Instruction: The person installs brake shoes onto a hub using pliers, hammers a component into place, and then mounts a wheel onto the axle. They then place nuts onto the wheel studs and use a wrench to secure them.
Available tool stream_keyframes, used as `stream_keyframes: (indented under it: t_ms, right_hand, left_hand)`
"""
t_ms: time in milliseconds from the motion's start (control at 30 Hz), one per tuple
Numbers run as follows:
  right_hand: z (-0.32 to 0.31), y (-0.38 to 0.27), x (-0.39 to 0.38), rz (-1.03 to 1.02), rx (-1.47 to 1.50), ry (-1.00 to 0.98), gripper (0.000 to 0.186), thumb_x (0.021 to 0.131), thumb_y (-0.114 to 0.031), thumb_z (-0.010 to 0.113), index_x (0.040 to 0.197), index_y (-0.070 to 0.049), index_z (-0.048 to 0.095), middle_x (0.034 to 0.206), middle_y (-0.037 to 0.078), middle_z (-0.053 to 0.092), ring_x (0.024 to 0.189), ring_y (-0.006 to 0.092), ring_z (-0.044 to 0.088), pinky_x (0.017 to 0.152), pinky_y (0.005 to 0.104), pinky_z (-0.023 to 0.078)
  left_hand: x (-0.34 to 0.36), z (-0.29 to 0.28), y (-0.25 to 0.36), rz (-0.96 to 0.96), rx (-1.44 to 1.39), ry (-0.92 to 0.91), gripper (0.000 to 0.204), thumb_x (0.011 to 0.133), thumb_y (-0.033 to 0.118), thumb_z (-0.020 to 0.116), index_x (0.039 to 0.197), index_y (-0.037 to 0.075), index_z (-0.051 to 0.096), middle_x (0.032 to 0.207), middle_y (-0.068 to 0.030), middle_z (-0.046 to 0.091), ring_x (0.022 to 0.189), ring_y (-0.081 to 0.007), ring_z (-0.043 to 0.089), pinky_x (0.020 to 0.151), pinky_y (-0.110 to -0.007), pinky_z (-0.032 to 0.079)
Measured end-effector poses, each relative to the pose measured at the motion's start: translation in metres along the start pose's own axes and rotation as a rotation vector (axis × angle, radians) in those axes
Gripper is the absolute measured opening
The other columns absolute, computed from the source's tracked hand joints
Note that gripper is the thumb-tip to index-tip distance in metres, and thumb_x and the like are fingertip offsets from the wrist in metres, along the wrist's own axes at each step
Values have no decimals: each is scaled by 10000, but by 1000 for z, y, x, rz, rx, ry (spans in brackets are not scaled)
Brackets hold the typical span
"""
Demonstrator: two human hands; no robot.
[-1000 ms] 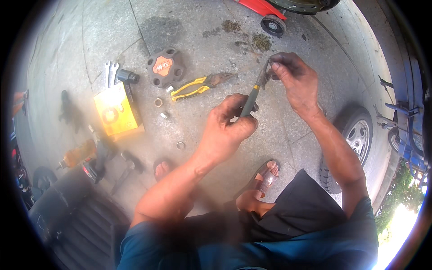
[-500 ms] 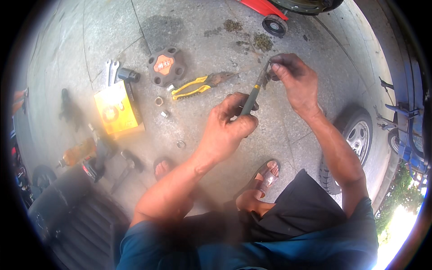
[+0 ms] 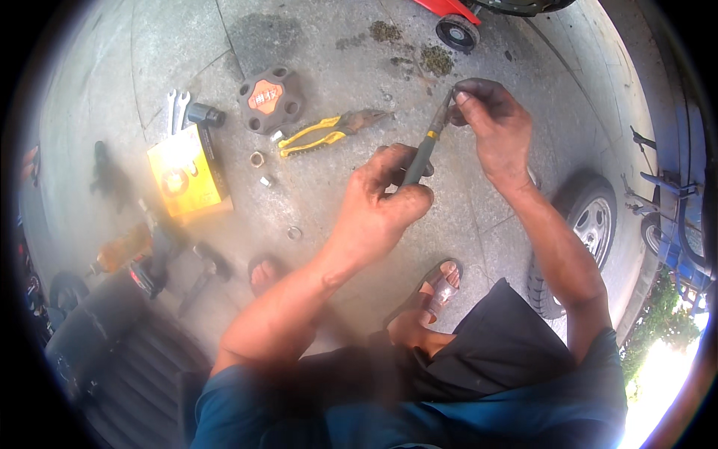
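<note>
My left hand [image 3: 385, 198] is closed around the grey-green handle of a slim hand tool [image 3: 420, 159]. The tool has a yellow band and a dark tapering metal end, slanting up to the right; its exact kind is unclear. At that tip, the blackened fingers of my right hand [image 3: 497, 135] are pinched together. Whatever they hold is too small and dark to make out. On the floor left of the tool lie yellow-handled pliers [image 3: 333, 131], jaws toward the right. A dark hub cap [image 3: 271, 99] with an orange centre lies beyond them.
Left on the concrete are a yellow box [image 3: 185, 176], two wrenches [image 3: 178, 111], a black socket [image 3: 206, 114], a nut [image 3: 257, 159], a ring [image 3: 294, 233], a hammer [image 3: 203, 273] and an orange bottle [image 3: 120, 251]. A wheel [image 3: 587, 224] stands right; a red jack [image 3: 449, 11] is ahead.
The view has shifted slightly, so the floor items sit a little higher and farther left. Both hands keep nearly the same hold, with the tool tip still at my right fingers.
</note>
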State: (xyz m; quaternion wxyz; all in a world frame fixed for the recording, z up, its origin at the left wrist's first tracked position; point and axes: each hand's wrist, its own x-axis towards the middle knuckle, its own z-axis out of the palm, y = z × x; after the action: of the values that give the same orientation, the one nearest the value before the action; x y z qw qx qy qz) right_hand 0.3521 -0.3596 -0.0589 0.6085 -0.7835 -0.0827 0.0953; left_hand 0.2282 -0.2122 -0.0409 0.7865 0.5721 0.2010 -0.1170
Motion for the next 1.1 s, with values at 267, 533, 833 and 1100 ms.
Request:
stream_keyframes:
  t_ms: [267,533,833,1100]
  right_hand:
    - [-2,1,1,0,31,-50,179,875,-84,605,1023,16,616,840,43,637,726,92,588,627,227,488]
    - [-4,3,-1,-14,-12,-81,190,883,-91,594,1041,13,608,881,50,638,776,108,600,669,247,497]
    - [-3,-2,-2,12,-21,-100,193,881,-89,594,1041,18,599,885,55,633,769,104,588,659,248,493]
    - [-7,-5,1,20,-84,-62,192,875,-102,609,1037,1,599,888,45,630,781,103,581,681,246,486]
  left_hand:
    - [1,-2,1,60,5,-7,324,708,148,594,993,-6,582,782,-40,553,660,-114,531,559,-246,453]
    - [-2,-7,4,-79,-92,-48,283,733,147,599,964,-18,588,818,-56,575,786,-135,550,704,-283,452]
    - [-4,-7,3,1,27,-7,287,730,130,593,964,-36,582,827,-77,570,805,-137,547,714,-290,448]
    - [1,-5,13,12,122,5,281,734,136,584,965,-25,586,828,-63,567,769,-134,530,689,-269,433]
